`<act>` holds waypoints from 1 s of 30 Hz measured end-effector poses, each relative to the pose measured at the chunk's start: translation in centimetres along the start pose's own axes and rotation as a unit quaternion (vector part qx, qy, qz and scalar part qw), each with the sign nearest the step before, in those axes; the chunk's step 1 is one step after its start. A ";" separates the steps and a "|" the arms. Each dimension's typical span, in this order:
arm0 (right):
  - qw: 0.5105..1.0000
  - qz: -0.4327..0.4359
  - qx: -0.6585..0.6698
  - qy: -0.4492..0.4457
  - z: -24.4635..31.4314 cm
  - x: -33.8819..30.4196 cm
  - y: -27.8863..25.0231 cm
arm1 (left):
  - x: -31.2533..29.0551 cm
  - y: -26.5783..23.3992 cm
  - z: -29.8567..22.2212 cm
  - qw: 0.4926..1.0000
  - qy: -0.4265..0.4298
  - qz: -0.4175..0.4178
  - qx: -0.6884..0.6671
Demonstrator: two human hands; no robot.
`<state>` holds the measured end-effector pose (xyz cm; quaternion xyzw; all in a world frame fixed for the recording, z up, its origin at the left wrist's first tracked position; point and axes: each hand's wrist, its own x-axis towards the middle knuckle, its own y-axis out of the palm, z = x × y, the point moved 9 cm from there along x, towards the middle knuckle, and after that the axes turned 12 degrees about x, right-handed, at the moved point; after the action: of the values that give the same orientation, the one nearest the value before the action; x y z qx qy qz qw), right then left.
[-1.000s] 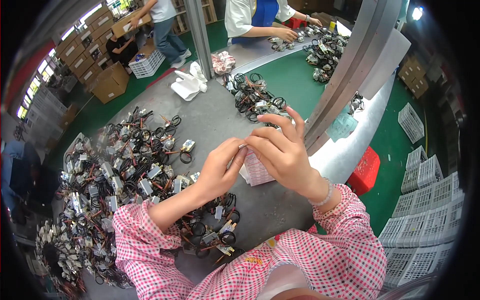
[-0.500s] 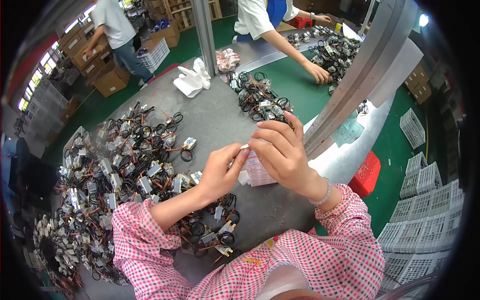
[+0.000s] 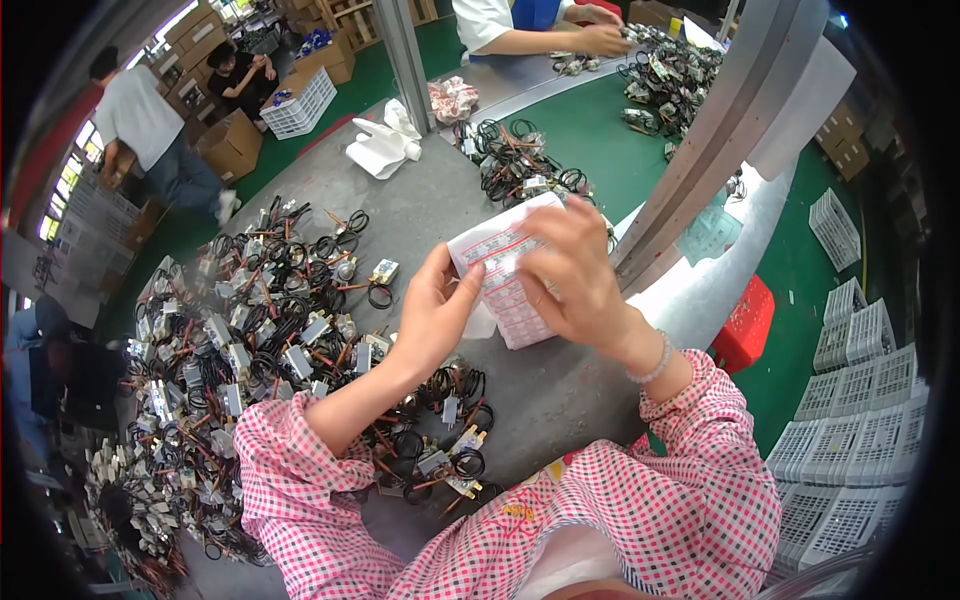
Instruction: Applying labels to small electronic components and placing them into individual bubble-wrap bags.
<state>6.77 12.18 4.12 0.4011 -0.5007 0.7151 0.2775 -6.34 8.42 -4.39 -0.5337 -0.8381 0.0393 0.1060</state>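
A folded sheet of white labels with red and dark print is held up over the grey worktable. My left hand grips its left edge, thumb on the front and fingers behind. My right hand is bent in front of the sheet's right side. Its fingers are smeared by motion, so whether they pinch anything is unclear. Left of my hands lies a big heap of small metal-cased electronic modules with black coiled cables. One module sits a little apart from the heap.
A metal post rises right of my hand. Beyond are a smaller cable pile, crumpled white paper and a co-worker's hands by another heap. A red stool and white crates stand right.
My hands have drawn apart, and the label sheet now shows higher and wider between them. The co-worker's arm has pulled back from the far heap. A standing person has moved left.
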 end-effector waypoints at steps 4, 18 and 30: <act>0.965 -0.106 0.166 0.174 -4.2 0.5 -1.2 | -0.2 -0.3 -0.9 1.000 0.012 -0.010 0.005; 0.855 -0.143 0.382 0.321 -5.3 -2.2 -0.2 | -0.3 0.0 -2.9 0.995 0.042 -0.038 -0.078; 0.814 -0.141 0.448 0.340 -4.7 -2.2 0.1 | -0.5 0.2 -1.4 0.998 0.024 0.001 -0.055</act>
<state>6.39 16.54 1.37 0.2784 0.0640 0.9042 0.3176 -5.62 7.96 -3.11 -0.5405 -0.8355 -0.0196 0.0964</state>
